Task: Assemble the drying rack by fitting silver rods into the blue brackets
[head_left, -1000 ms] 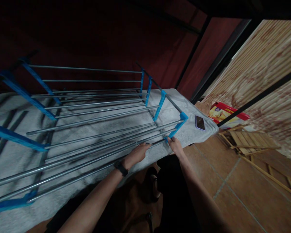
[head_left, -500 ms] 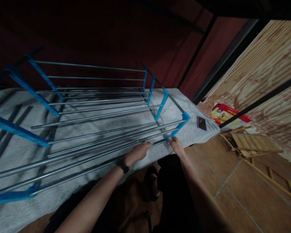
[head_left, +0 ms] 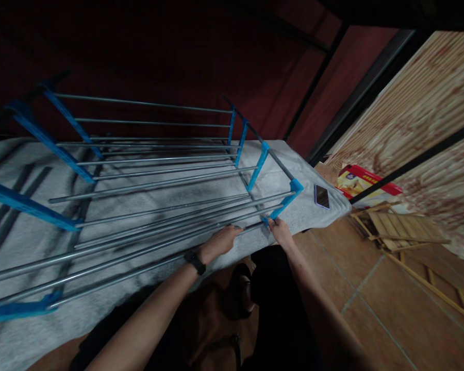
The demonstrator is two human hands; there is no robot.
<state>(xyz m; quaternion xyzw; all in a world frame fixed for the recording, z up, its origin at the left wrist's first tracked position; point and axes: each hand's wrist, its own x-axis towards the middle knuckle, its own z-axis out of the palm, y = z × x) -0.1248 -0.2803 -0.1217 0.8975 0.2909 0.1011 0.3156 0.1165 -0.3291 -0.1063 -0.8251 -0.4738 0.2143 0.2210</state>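
Observation:
A rack of grey metal tubes (head_left: pixel 154 181) and blue plastic brackets (head_left: pixel 258 166) lies across a grey cloth. My left hand (head_left: pixel 221 241), with a black watch on its wrist, is closed around the nearest tube (head_left: pixel 139 273), close to that tube's right end. At the lower end of the front right blue bracket (head_left: pixel 288 201), my right hand (head_left: pixel 280 232) pinches the plastic where this tube meets it. Its fingertips are partly hidden behind the bracket. Several tubes run leftward to other blue brackets (head_left: pixel 31 203); one tube's left end (head_left: pixel 56 200) is loose.
A phone (head_left: pixel 322 197) lies on the grey cloth (head_left: pixel 294 159) to the right. Beyond the cloth's right end are a red and yellow box (head_left: pixel 367 180) and a folded wooden piece (head_left: pixel 406 229) on the tiled floor (head_left: pixel 355 278). A dark red wall (head_left: pixel 158 62) stands behind the rack.
Both hands keep their places on the tube and bracket. The left part of the rack appears very slightly higher in view; otherwise hardly anything differs.

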